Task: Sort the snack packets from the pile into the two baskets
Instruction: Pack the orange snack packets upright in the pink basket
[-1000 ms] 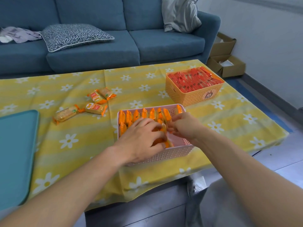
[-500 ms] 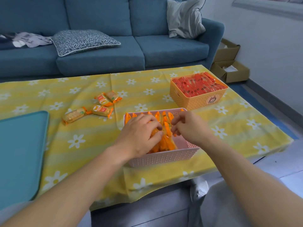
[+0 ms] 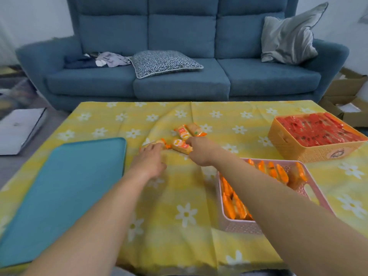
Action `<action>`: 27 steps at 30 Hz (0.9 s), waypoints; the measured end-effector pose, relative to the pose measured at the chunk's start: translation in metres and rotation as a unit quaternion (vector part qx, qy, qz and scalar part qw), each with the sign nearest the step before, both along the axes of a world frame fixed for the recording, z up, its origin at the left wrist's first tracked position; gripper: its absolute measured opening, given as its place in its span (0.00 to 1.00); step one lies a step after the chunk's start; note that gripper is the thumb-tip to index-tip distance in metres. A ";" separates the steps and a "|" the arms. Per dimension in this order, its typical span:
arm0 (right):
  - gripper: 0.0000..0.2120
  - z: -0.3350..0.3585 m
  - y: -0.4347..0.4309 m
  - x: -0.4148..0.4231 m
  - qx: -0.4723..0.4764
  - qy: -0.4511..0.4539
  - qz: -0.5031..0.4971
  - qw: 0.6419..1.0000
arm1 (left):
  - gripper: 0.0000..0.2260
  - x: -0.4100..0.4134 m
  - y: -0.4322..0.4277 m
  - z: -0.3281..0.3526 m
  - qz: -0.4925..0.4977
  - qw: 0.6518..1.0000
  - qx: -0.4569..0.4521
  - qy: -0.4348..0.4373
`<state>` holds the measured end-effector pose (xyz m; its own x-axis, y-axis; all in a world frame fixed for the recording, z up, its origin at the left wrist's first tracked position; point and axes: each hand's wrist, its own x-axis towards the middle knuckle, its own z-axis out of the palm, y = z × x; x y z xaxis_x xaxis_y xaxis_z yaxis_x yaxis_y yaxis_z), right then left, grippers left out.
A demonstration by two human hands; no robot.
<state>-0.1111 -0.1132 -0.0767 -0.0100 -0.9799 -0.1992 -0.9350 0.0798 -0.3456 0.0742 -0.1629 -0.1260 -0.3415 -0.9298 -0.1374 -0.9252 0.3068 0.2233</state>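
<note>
Four orange snack packets (image 3: 182,139) are left on the yellow tablecloth (image 3: 179,196). The left hand (image 3: 148,163) is laid on the leftmost packet (image 3: 154,144), the right hand (image 3: 200,150) against another packet (image 3: 181,146); whether either is gripped cannot be told. The pink basket (image 3: 241,226) is set nearer the camera than the orange basket (image 3: 310,151), both at the right.

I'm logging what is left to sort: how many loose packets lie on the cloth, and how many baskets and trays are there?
Loose orange packets: 4 (others at)
Baskets: 2, pink basket and orange basket
Teal tray: 1
Total: 7
</note>
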 end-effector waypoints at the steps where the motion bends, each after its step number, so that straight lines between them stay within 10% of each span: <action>1: 0.23 -0.007 -0.017 0.005 0.024 0.026 0.008 0.999 | 0.36 0.004 -0.010 -0.003 0.001 1.000 0.011 -0.006; 10: 0.27 -0.051 -0.089 0.020 0.036 0.154 -0.050 0.986 | 0.28 0.008 -0.049 -0.040 0.057 0.997 -0.046 0.001; 15: 0.32 -0.026 -0.122 -0.011 -0.038 0.042 -0.142 0.988 | 0.18 -0.009 -0.052 -0.035 0.136 0.984 0.032 0.113; 19: 0.28 -0.018 -0.139 -0.034 0.016 -0.055 -0.181 0.982 | 0.14 -0.047 -0.064 -0.006 0.242 0.880 0.134 0.385; 24: 0.10 -0.034 -0.147 -0.032 0.052 -0.236 -0.199 0.950 | 0.40 -0.095 -0.114 -0.044 0.303 0.733 0.232 0.563; 27: 0.08 -0.032 -0.137 -0.022 0.079 -0.359 -0.243 0.898 | 0.26 -0.103 -0.099 -0.025 0.311 0.680 0.246 0.616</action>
<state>-0.1330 -0.2505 -0.1088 -0.2419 -0.8536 -0.4614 -0.3174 0.5190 -0.7937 -0.0291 -0.2616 -0.1512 -0.0408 -0.8921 -0.4501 0.1412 -0.4511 0.8813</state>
